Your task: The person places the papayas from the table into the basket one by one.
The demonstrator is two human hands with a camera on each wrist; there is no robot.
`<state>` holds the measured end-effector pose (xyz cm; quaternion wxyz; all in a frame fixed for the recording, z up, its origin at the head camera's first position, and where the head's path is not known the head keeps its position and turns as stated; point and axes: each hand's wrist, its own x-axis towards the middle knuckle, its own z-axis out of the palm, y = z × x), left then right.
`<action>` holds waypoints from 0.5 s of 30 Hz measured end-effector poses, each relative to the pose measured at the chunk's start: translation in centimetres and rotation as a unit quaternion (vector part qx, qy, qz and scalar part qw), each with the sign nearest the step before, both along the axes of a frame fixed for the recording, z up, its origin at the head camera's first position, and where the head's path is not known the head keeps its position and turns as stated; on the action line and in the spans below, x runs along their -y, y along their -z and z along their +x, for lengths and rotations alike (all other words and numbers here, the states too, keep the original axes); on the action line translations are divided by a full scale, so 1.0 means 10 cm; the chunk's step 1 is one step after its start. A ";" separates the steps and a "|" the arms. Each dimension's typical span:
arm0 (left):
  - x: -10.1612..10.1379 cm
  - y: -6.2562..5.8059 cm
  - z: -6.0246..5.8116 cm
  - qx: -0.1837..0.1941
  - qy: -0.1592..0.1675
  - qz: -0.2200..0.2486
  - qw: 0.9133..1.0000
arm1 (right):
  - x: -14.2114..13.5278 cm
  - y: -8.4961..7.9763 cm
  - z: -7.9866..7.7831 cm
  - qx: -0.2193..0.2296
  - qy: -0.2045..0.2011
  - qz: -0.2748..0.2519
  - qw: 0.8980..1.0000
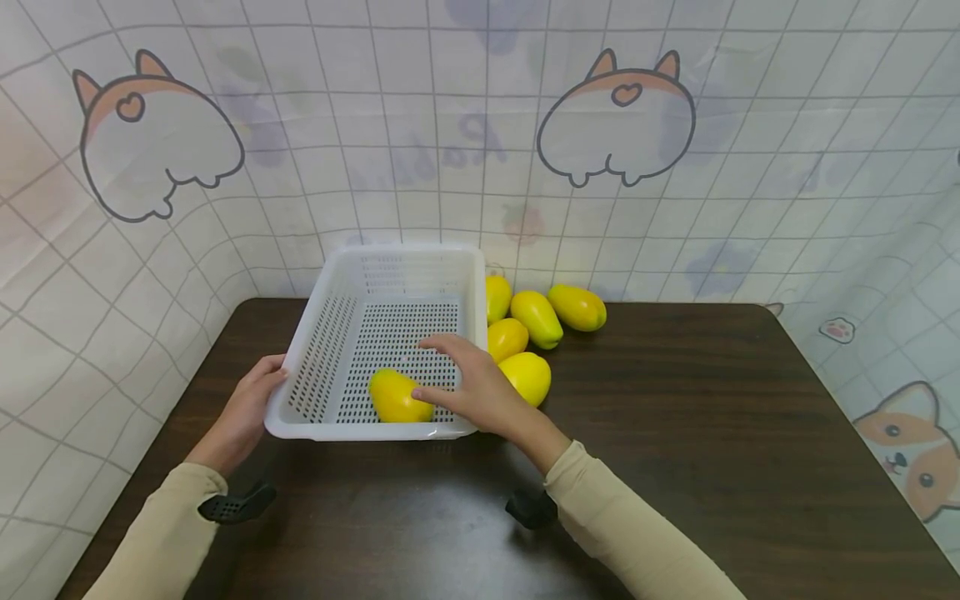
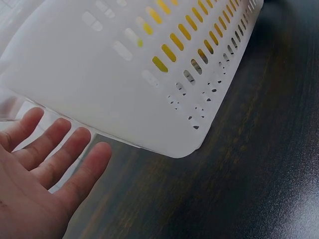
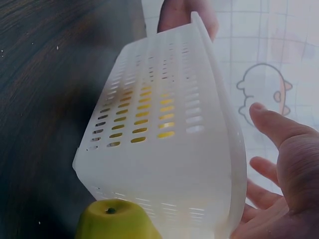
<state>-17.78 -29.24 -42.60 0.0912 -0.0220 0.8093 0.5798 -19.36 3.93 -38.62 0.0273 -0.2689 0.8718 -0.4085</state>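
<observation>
A white perforated plastic basket (image 1: 311, 367) stands on the dark table, with one yellow mango (image 1: 393, 398) lying inside near its front wall. The person's left hand (image 1: 251, 400) is at the basket's left rim; in the left wrist view its fingers (image 2: 82, 172) stretch out along the underside of the rim. Over the basket's right side reaches the right hand (image 1: 480, 387), thumb and fingers spread apart with nothing held between them. Its thumb overlaps the mango in the head view. In the right wrist view, yellow shows through the wall's slots.
Several more mangoes (image 1: 536, 319) lie on the table (image 1: 697, 417) just right of the basket, partly hidden by its wall and the right forearm. A patterned curtain (image 1: 420, 125) hangs behind the table. Black straps with devices (image 1: 238, 504) sit at both wrists.
</observation>
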 end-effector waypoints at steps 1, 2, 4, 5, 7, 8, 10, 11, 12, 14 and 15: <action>0.00 0.00 0.00 0.000 0.001 0.000 1.000 | 0.00 0.00 0.00 0.000 0.002 -0.001 1.000; 0.00 0.00 0.00 0.000 0.001 0.000 1.000 | -0.01 0.00 0.00 0.000 0.004 -0.001 1.000; 0.00 0.00 0.01 0.000 0.002 0.000 1.000 | -0.01 0.00 0.00 0.001 0.007 -0.004 1.000; 0.00 -0.01 0.01 0.000 0.002 -0.001 1.000 | -0.01 -0.01 0.00 0.002 0.008 -0.005 1.000; 0.00 -0.01 0.01 -0.002 0.002 -0.001 1.000 | -0.02 -0.01 0.00 0.000 0.010 -0.005 1.000; 0.00 -0.01 0.02 -0.003 0.001 -0.001 1.000 | -0.02 -0.02 0.00 0.000 0.012 -0.005 1.000; 0.00 -0.01 0.02 -0.003 0.001 -0.003 1.000 | -0.03 -0.02 0.00 0.000 0.017 -0.003 1.000; 0.00 -0.01 0.02 -0.004 0.001 -0.003 1.000 | -0.04 -0.03 0.00 -0.001 0.017 -0.004 1.000; 0.00 -0.01 0.02 -0.005 0.002 -0.003 1.000 | -0.04 -0.03 0.00 -0.002 0.018 -0.006 1.000; 0.00 -0.01 0.03 -0.005 0.002 -0.005 1.000 | -0.05 -0.04 0.00 -0.001 0.020 -0.012 1.000; 0.00 -0.01 0.03 -0.005 0.003 -0.005 1.000 | -0.06 -0.04 -0.01 -0.004 0.020 -0.018 1.000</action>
